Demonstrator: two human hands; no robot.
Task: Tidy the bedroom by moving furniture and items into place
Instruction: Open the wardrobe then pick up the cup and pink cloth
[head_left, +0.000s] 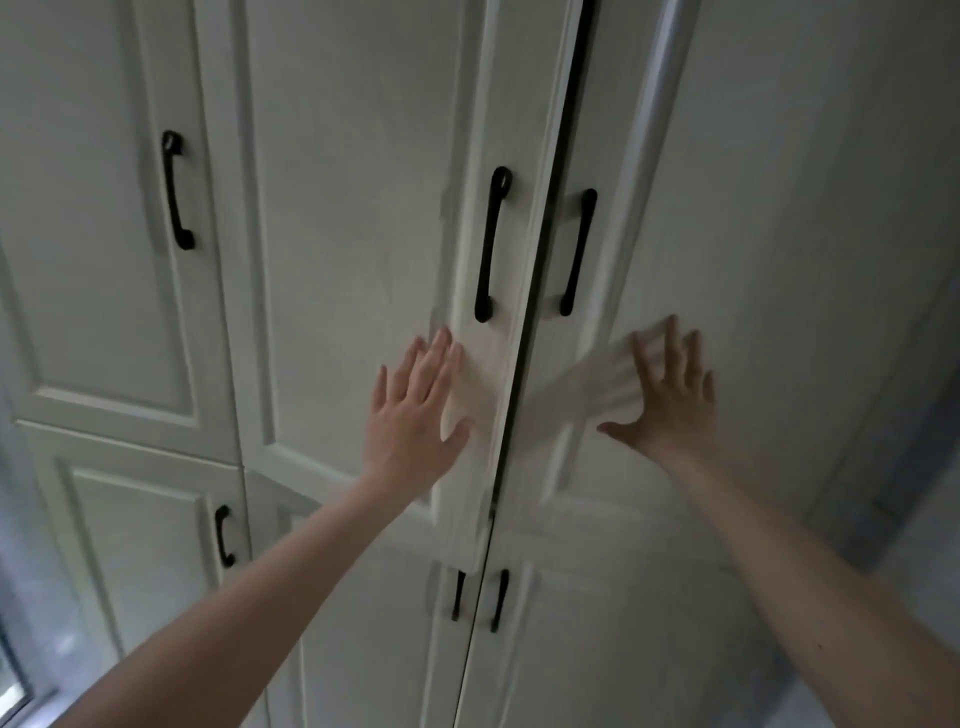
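Honestly the main thing I'd worry about here is pinched fingers. The left hand (415, 410) is flat against the left wardrobe door (353, 234) with its fingertips (441, 345) right at the inner edge, just beside the dark gap (540, 260) between the two doors, so if both swing shut together something could get nipped. The right hand (667, 395) is spread flat on the right wardrobe door (753, 260), fingers apart and straight, thumb out toward the gap. Neither hand is gripping anything, just palms pushing. The right door looks like it's standing a bit further out than the left, so a lopsided shove could make one edge knock the other instead of meeting neatly, or bounce back open. Both hands sit just below the black handles: left handle (491, 244) above the left fingertips, right handle (579, 252) up and inward of the right hand. There's motion blur around both hands, so exact contact is hard to call.
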